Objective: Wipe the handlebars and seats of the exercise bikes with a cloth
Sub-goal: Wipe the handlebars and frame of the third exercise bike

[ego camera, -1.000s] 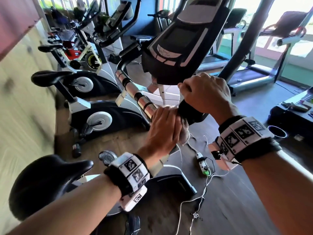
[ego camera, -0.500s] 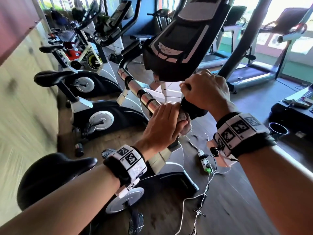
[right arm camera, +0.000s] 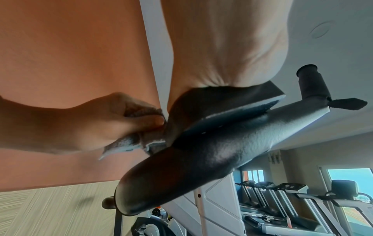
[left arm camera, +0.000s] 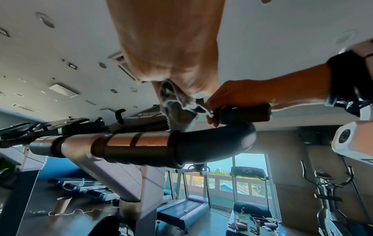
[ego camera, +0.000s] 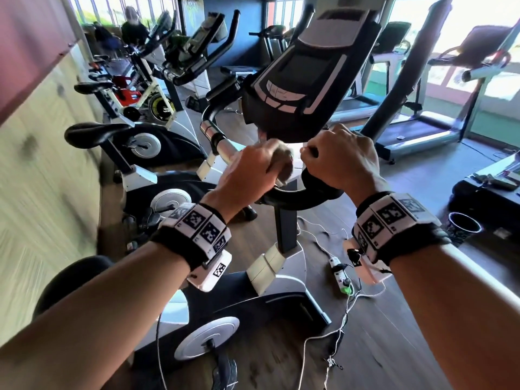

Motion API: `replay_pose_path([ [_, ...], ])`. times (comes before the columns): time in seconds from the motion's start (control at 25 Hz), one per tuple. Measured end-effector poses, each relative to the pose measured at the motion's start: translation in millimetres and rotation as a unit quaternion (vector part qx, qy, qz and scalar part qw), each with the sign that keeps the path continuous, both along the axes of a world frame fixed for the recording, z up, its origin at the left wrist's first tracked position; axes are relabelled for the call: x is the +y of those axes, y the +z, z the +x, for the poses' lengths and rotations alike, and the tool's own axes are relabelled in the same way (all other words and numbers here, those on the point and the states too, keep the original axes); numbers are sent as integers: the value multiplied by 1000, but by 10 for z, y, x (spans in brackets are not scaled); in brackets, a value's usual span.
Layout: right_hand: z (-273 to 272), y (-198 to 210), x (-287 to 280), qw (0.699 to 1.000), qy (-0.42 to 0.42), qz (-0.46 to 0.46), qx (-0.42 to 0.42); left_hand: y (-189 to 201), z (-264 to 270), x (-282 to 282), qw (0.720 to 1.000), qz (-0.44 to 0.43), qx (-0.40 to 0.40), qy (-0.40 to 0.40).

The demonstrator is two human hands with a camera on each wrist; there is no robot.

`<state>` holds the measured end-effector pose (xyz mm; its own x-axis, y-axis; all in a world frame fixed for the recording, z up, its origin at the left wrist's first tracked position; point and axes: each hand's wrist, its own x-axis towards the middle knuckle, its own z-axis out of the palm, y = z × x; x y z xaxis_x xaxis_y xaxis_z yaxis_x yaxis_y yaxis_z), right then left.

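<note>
I stand behind an exercise bike whose black foam handlebar [ego camera: 292, 199] curves under a dark console [ego camera: 304, 80]. My left hand [ego camera: 261, 167] grips a crumpled grey cloth [ego camera: 282, 164] against the left arm of the bar, just below its chrome sensor sections [ego camera: 225, 146]. In the left wrist view the cloth [left arm camera: 175, 110] bunches between my palm and the handlebar [left arm camera: 201, 143]. My right hand [ego camera: 339, 157] is wrapped round the right handlebar grip [left arm camera: 242, 115]. The right wrist view shows my left hand [right arm camera: 113, 121] with the cloth [right arm camera: 125, 144] beside the bar [right arm camera: 201, 159]. The black seat [ego camera: 70, 280] is at lower left.
More exercise bikes [ego camera: 135, 142] line the wall [ego camera: 39, 170] on the left. Treadmills [ego camera: 416, 130] stand at the right by the windows. A power strip [ego camera: 340, 274] with loose white cables lies on the wood floor, near a dark cup [ego camera: 463, 228] and a black case [ego camera: 484, 190].
My left hand has slid the cloth up the left arm of the handlebar, away from me, covering the lower chrome sections. The right hand keeps its grip.
</note>
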<state>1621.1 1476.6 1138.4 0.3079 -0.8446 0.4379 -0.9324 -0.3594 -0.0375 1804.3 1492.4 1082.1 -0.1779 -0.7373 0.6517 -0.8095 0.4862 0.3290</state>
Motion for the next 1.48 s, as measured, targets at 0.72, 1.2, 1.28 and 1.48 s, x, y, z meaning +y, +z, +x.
replay_pose_path([
  [0.72,1,10,55,1000,-5,1,3,-602,-667,234,996,-24,31,81],
  [1.2,5,34,120,1000,-2,12,-5,-620,-275,183,998,-24,-40,-34],
  [1.28,3,30,102,1000,-4,12,-8,-363,-36,-3,998,-26,-37,-50],
  [1.48,-2,18,54,1000,-15,12,-3,-472,-99,-128,1000,-22,-19,-11],
])
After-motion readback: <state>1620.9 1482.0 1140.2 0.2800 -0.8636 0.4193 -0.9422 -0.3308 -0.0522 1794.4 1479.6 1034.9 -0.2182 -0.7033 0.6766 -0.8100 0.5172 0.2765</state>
